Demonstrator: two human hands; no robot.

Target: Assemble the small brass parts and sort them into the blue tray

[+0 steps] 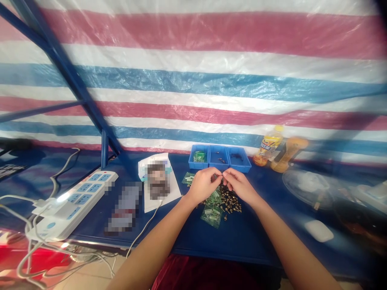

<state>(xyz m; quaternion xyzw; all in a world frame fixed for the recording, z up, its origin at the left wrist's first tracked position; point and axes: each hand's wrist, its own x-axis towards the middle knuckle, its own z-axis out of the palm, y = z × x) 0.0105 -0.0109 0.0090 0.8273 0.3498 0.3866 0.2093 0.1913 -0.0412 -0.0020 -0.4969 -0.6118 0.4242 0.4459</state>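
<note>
A person's left hand [203, 185] and right hand [241, 187] meet fingertip to fingertip in closed pinches, any held item too small to tell, above loose brass-coloured pieces [232, 202] and green packets [212, 216] on the blue worktop [186, 237], near three blue bins [198, 165].

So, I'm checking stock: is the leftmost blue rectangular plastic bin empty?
Not empty: shiny green plastic packets show inside the leftmost blue rectangular plastic bin; how deep they go, I cannot tell.

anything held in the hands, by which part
Cannot tell: the left hand and right hand are close together at the fingers; anything between is too small to see.
</note>
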